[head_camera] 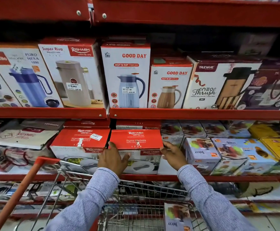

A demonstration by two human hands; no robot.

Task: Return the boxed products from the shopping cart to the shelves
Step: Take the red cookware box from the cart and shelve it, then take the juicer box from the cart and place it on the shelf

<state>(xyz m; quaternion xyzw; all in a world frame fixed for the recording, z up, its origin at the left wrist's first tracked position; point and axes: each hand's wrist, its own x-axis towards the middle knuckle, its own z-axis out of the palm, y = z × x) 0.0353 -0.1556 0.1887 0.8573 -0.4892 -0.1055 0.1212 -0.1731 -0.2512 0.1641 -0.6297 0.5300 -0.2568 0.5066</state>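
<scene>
Both hands press red-topped, white-fronted Rishabh box [136, 140] on shelf.

both hands [113, 158] on red box [136, 140], shelf [202, 178]

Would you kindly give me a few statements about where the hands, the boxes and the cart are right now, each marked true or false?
1. Both hands are on the same red-topped Sigma Marbella box. True: the left hand lies on its front and the right hand at its right edge.
2. That box sits on the top shelf beside the flask boxes. False: it is on the shelf below them.
3. A Juicer box is in the shopping cart. True.
4. The cart handle is blue. False: it is orange-red.
5. A second Sigma Marbella box stands to the left of the held one. True.
</scene>
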